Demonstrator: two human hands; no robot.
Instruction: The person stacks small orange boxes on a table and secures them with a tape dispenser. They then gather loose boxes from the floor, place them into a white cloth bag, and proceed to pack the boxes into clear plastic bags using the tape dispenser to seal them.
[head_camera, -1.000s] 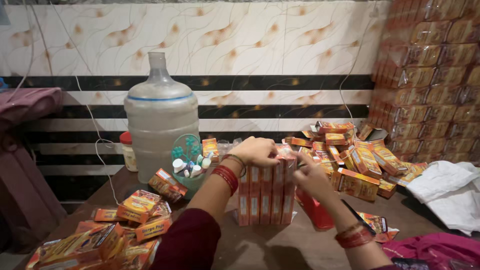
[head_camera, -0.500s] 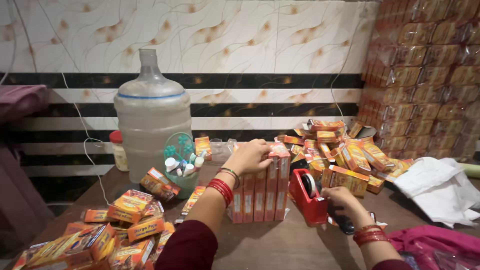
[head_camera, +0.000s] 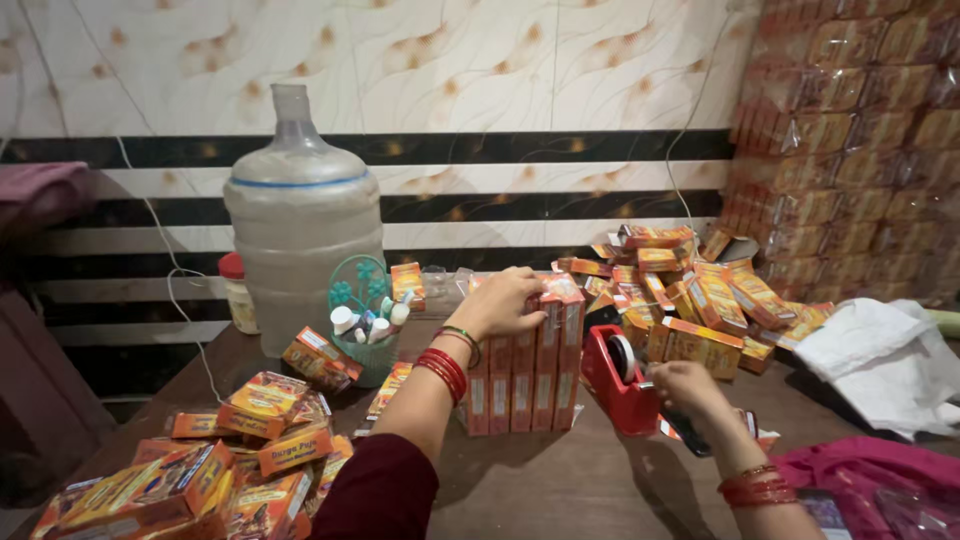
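A row of tall orange boxes (head_camera: 525, 380) stands upright on the brown table (head_camera: 560, 480). My left hand (head_camera: 500, 300) rests on top of the row and presses the boxes together. My right hand (head_camera: 682, 387) sits at the front end of a red tape dispenser (head_camera: 618, 380), just right of the boxes, fingers curled at the tape's cutting edge. Whether tape is pinched between the fingers is too small to tell. Red bangles are on both wrists.
A big clear water jug (head_camera: 297, 220) stands at the back left, beside a small teal basket (head_camera: 365, 320) of little bottles. Loose orange boxes lie heaped front left (head_camera: 230, 460) and back right (head_camera: 690, 295). Wrapped bundles (head_camera: 860, 150) are stacked right; white cloth (head_camera: 885, 360) beside them.
My right hand left the top of the box row and dropped to the tape dispenser, which is now uncovered. My left hand stayed on the boxes. The view shifted slightly.
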